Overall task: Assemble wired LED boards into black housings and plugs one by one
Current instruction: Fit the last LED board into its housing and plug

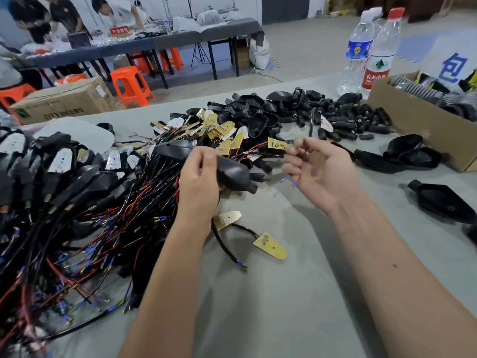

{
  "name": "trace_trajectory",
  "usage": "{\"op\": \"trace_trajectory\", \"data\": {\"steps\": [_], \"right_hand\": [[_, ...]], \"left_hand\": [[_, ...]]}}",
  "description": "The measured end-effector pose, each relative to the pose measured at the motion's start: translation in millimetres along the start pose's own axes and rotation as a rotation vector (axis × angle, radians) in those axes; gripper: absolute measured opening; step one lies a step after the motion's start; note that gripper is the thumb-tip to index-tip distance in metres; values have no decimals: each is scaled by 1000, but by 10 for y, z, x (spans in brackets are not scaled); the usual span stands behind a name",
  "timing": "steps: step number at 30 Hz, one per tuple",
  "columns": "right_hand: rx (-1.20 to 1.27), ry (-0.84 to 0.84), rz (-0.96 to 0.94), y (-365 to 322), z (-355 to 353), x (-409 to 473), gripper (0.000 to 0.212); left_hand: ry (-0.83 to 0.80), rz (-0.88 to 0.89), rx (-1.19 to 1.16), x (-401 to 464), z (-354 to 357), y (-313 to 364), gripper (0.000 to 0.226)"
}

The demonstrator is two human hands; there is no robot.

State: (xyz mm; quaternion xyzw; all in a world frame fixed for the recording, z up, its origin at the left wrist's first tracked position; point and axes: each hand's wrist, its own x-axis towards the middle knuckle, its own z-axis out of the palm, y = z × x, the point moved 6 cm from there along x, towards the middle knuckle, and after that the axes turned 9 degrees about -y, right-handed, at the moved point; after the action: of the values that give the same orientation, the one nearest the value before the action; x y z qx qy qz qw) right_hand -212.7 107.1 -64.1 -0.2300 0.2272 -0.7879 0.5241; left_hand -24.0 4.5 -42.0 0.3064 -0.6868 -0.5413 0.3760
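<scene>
- Your left hand [200, 174] grips a black housing [232, 173] above the table [296, 293], fingers curled round it.
- Your right hand [318, 169] pinches a wired LED board [276, 144] at the fingertips; its blue-tipped leads [290, 182] hang below the palm.
- Two loose boards [271, 245] lie just under the left wrist.
- Wired-board pile [77, 215] sits left, plugs [346, 120] far right, beside a cardboard box [418, 120].

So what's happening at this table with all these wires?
A person is putting small lights together. The left hand grips a black housing, while the right hand pinches a wired LED board, not yet inside it. Piles of wired boards and black plugs lie on the table.
</scene>
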Motion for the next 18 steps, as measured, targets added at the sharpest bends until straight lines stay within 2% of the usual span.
{"op": "trace_trajectory", "data": {"steps": [2, 4, 7, 9, 11, 13, 14, 18], "right_hand": [[-21, -100, 9, 51, 97, 3, 18], [-180, -148, 16, 89, 156, 6, 26], [-439, -167, 52, 167, 209, 4, 38], [-475, -146, 73, 221, 219, 4, 41], [-464, -118, 74, 256, 234, 8, 39], [-477, -93, 59, 268, 240, 11, 36], [-483, -83, 51, 268, 238, 11, 34], [-529, -65, 48, 297, 226, 10, 29]], "left_hand": [[57, -91, -165, 8, -51, -51, 29], [51, -153, -342, 14, -55, -96, 24], [20, -169, -293, 25, -29, -140, 48], [24, -215, -310, 14, -5, -184, 55], [-2, -268, -447, 17, 44, -219, 48], [-25, -319, -581, 22, 87, -236, 27], [-31, -346, -583, 14, 93, -242, 19], [-77, -375, -373, -16, 98, -250, 25]]}}
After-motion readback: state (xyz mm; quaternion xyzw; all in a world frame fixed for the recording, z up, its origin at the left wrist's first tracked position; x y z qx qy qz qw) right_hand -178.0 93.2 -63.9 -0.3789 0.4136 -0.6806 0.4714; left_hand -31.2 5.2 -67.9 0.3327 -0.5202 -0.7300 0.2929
